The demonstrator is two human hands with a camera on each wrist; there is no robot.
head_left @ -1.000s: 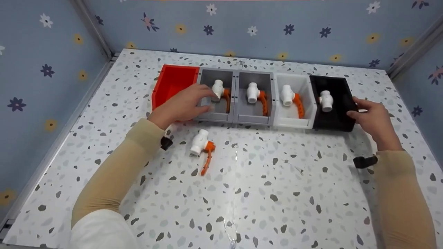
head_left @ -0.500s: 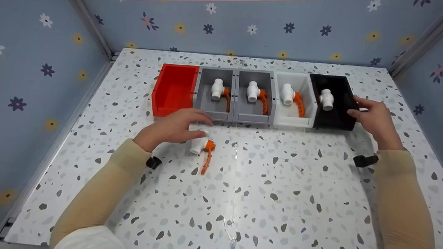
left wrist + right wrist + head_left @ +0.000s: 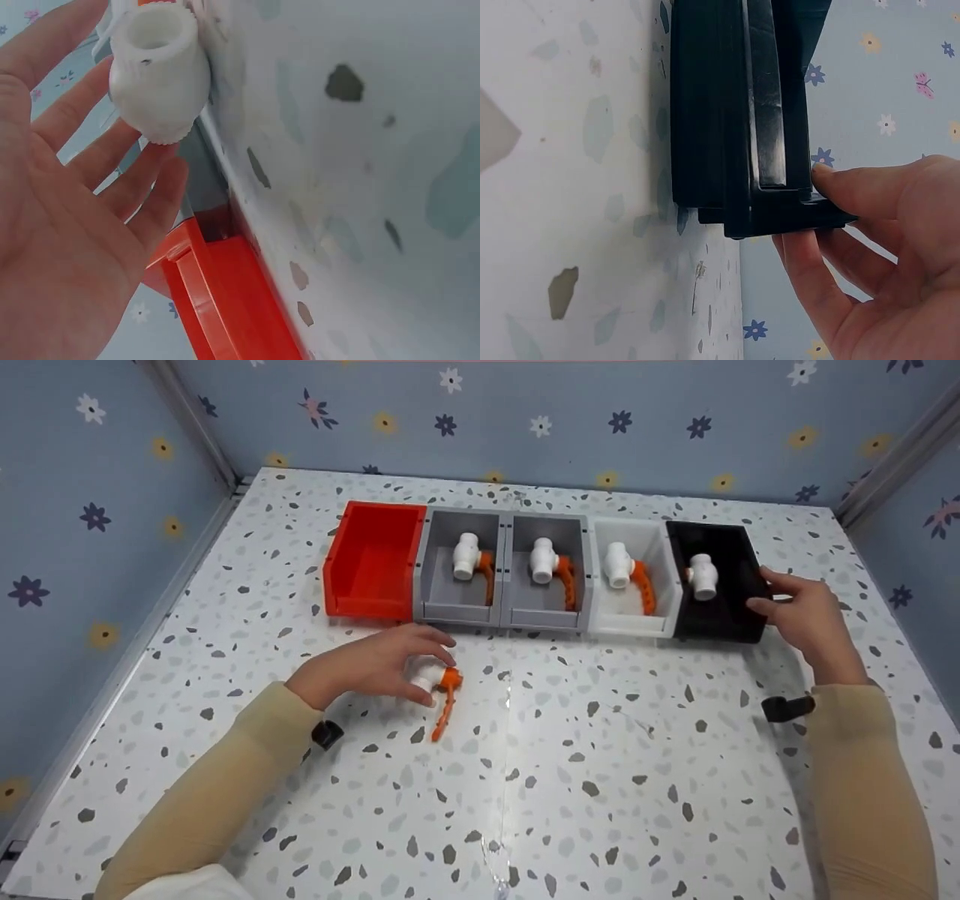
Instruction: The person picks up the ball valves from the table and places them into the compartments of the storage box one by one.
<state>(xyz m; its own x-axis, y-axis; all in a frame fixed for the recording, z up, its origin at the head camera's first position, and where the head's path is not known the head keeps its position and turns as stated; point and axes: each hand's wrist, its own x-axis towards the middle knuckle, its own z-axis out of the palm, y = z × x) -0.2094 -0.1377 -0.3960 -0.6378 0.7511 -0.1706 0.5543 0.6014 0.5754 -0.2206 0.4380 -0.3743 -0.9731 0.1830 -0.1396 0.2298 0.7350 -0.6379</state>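
Note:
A white ball valve (image 3: 429, 676) with an orange lever lies on the table in front of the bins. My left hand (image 3: 375, 660) reaches around it, thumb on the near side and fingers on the far side, partly covering the valve. In the left wrist view the valve body (image 3: 161, 82) is beside my extended fingers; whether they touch it is unclear. My right hand (image 3: 810, 615) pinches the side wall of the black bin (image 3: 731, 622) between thumb and fingers. The right wrist view shows the thumb inside the wall and the fingers outside.
Left of the black bin, which holds a valve (image 3: 703, 577), stand a white bin (image 3: 634, 624), two grey bins (image 3: 544, 619) (image 3: 459, 613), each holding a valve, and a red bin (image 3: 375, 555) with nothing in it. Patterned panels (image 3: 525, 427) border the speckled table.
My left hand has moved from above the left grey bin toward me and down, to the valve on the table. The right hand has kept its hold on the black bin.

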